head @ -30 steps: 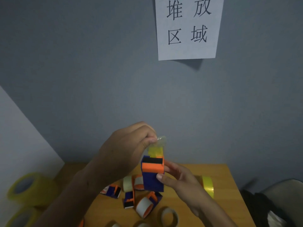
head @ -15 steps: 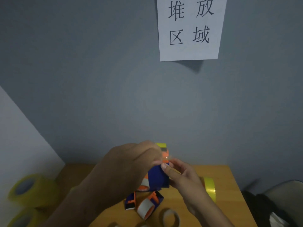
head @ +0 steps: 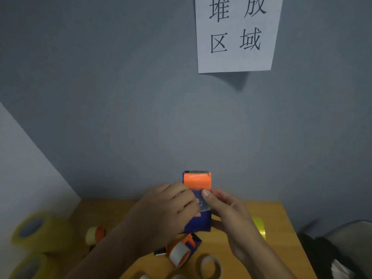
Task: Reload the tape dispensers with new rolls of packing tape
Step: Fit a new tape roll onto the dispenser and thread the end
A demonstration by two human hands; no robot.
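I hold a blue tape dispenser [head: 198,222] with an orange flap [head: 197,181] upright above the wooden table [head: 281,238]. My right hand [head: 229,216] grips its right side, thumb on the front below the flap. My left hand [head: 171,206] curls against its left side, fingertips pinching clear tape [head: 202,205] on the front. Another blue and orange dispenser [head: 181,250] with a roll in it lies on the table under my hands. A yellow tape roll [head: 258,228] stands at the right.
Two large yellow tape rolls [head: 34,230] are stacked at the left edge. A loaded dispenser [head: 95,234] lies left of my arm, an empty cardboard core [head: 210,266] in front. A paper sign [head: 235,33] hangs on the grey wall. A dark chair [head: 342,250] stands right of the table.
The dispenser swung down behind my left hand, then came back upright, with its orange flap facing me. My left hand dropped from pulling tape above it to pinching tape against its front.
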